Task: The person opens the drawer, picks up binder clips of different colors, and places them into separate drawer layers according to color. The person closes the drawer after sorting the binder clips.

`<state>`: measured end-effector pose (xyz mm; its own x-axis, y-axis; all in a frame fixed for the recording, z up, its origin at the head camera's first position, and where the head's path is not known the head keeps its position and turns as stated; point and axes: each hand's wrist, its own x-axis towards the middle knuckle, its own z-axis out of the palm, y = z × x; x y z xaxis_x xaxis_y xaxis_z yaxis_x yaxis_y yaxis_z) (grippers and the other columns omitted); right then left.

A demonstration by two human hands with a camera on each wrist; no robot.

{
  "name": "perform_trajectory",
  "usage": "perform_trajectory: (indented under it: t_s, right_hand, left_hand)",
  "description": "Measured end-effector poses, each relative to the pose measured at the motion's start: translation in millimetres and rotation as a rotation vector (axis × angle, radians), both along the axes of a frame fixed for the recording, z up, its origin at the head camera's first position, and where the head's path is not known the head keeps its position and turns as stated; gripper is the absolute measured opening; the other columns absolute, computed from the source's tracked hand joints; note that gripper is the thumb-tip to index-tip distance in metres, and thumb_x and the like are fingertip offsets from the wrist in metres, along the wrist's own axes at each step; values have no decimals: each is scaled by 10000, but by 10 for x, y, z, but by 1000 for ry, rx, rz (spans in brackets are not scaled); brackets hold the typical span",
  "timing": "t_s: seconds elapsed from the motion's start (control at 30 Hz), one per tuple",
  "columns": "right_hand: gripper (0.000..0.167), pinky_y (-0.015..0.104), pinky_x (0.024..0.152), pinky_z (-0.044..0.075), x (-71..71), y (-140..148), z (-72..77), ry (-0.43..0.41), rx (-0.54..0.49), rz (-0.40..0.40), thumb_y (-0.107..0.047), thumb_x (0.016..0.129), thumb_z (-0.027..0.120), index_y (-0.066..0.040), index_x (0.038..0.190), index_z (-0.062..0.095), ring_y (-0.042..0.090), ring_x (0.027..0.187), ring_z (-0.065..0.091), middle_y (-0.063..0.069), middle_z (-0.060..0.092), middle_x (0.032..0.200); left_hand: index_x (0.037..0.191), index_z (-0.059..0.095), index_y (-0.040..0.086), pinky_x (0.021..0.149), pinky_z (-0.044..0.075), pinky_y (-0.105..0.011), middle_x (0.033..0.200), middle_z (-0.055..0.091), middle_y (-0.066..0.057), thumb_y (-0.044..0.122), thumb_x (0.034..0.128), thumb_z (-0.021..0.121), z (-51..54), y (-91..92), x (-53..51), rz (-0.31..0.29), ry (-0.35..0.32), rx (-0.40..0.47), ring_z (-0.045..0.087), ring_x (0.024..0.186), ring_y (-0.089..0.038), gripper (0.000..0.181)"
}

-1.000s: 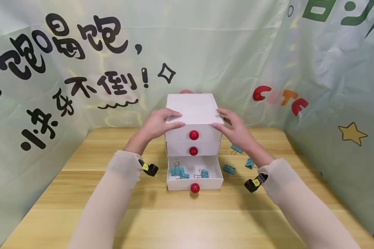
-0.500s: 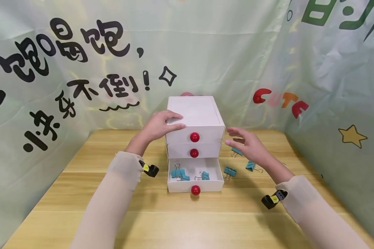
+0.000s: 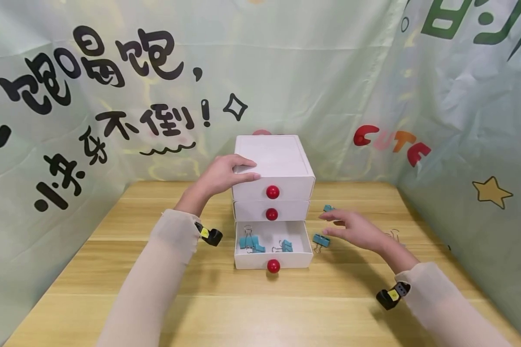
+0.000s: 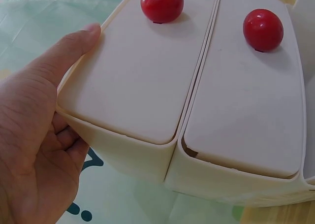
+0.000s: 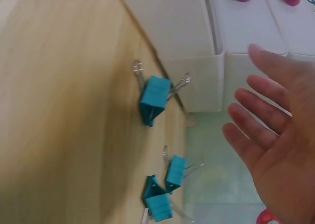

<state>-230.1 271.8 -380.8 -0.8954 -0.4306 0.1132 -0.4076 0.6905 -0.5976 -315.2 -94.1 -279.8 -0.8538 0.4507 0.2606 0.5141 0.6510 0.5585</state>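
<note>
A white drawer box (image 3: 269, 154) with red round knobs stands on the table. Its bottom drawer (image 3: 252, 261) is pulled out and contains several teal binder clips (image 3: 249, 242). My left hand (image 3: 226, 174) holds the box's upper left edge; in the left wrist view its thumb (image 4: 78, 44) lies along the front rim, the other fingers bent at the side. Right of the box, my right hand (image 3: 358, 229) hovers with fingers spread, holding nothing. Near it lie a binder clip (image 5: 155, 93) beside the drawer and two more, a farther clip (image 5: 176, 172) and another clip (image 5: 160, 207).
The wooden table (image 3: 199, 308) runs back to a pale printed cloth (image 3: 295, 72), which also covers both sides. The upper drawer (image 3: 252, 190) and middle drawer (image 3: 247, 212) are closed above the pulled-out one.
My right hand has left the box's upper right edge and moved down and right, over the loose binder clips. My left hand has stayed on the box.
</note>
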Motion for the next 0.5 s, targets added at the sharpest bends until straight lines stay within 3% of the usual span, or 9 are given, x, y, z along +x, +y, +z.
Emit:
perform_trajectory:
  t_s: [0.33, 0.5]
  right_hand:
    - [436, 557, 972, 448, -2, 9, -205, -25, 97, 60, -156, 915, 697, -44, 1321, 586, 365, 1180, 549, 139, 581, 1322]
    - [449, 567, 970, 445, -21, -14, -281, -40, 118, 44, -141, 896, 715, -66, 1320, 588, 385, 1210, 526, 150, 568, 1335]
  left_hand:
    - [1222, 701, 166, 1019, 426, -407, 1247, 648, -13, 540, 819, 732, -18, 11, -1, 0, -1, 24, 537, 1163, -208, 550]
    - [1222, 701, 170, 1024, 421, -404, 1247, 648, -8, 530, 822, 734, -28, 11, -3, 6, -6, 27, 534, 1167, -204, 539]
